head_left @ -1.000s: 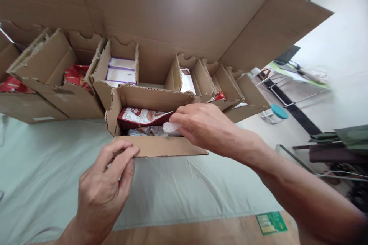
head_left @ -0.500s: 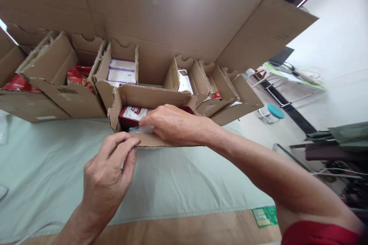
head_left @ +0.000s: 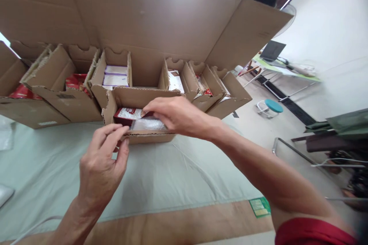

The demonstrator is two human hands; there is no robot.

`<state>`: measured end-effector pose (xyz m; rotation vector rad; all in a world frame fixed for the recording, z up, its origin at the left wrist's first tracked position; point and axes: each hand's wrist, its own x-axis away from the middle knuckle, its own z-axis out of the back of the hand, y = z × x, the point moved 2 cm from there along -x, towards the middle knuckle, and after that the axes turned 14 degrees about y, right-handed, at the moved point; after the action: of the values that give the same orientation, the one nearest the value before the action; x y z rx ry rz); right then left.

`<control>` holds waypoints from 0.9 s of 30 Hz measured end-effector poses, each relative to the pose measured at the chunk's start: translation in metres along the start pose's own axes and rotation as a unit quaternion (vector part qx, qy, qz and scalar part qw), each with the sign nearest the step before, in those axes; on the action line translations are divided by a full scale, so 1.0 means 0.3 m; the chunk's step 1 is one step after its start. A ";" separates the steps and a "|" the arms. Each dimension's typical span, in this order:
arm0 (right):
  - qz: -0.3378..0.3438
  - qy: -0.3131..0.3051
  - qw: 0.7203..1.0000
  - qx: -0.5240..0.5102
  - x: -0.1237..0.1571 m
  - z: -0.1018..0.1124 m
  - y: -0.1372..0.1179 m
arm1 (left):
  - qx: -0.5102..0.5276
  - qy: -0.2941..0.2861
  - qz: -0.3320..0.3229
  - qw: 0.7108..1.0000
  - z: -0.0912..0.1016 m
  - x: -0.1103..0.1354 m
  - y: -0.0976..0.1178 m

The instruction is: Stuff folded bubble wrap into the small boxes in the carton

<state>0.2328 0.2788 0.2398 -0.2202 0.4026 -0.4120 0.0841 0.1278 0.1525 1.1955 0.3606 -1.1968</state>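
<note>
My left hand pinches the near wall of an open cardboard bin, close to its left corner, thumb outside and fingers over the rim. Inside that bin lies a dark red box with a white printed top. A clear bubble-wrap packet rests beside it, along the near wall. My right hand reaches in from the right. Its fingers are closed at a dark red edge just right of the printed top, which looks like part of a box; the hand hides most of it.
Behind stand several cardboard bins with red packets and white-purple boxes. A tall cardboard panel backs them. Pale green cloth covers the table. A green packet lies right; a teal stool stands beyond.
The view has shifted, so the bins appear slightly further left. My right hand has lifted a little toward the bin's right side, showing more of the bubble wrap. My left hand keeps its hold.
</note>
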 end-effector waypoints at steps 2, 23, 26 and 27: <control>-0.065 0.122 0.990 -0.016 0.085 0.083 0.027 | 0.001 0.038 0.022 0.999 0.023 0.017 -0.005; -0.280 0.192 0.929 -0.146 0.425 -0.244 0.132 | 0.314 -0.036 0.413 0.854 -0.096 0.096 -0.105; -0.272 0.225 0.929 -0.107 0.555 -0.241 -0.004 | 0.307 -0.044 0.429 0.848 -0.064 0.128 -0.088; -0.275 0.236 0.927 -0.100 0.611 -0.246 -0.051 | 0.309 -0.056 0.434 0.844 -0.060 0.134 -0.085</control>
<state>0.3502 0.1772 0.1167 -0.4392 0.8655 -0.9894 0.0846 0.1252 0.1017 1.5717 -0.6739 -0.5554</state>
